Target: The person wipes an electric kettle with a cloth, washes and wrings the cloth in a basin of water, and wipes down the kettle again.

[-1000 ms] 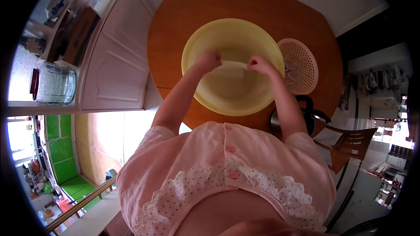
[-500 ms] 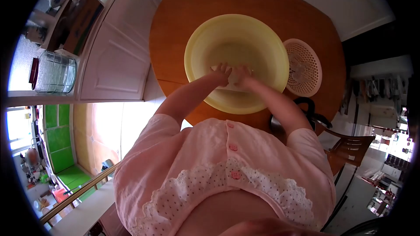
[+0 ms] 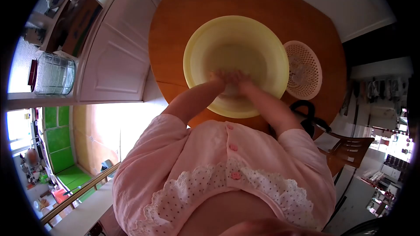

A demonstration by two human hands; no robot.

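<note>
While left hand (image 3: 218, 78), right hand (image 3: 239, 78) blur inside one basin (image 3: 236, 39), grips unclear, one colander (image 3: 312, 71) sits beside.

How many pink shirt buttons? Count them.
3, down the shirt front: top button, nearest the yellow basin; middle button; bottom button, by the lace. Others may be hidden.

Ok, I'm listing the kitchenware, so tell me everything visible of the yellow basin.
The yellow basin is large, round and open-topped, with a smooth rim, and looks plastic. It stands upright on the wooden table. The left hand and right hand are close together inside it, blurred; whether they touch its bottom isn't clear. In view its right edge meets the pink basket; contact is uncertain.
</note>
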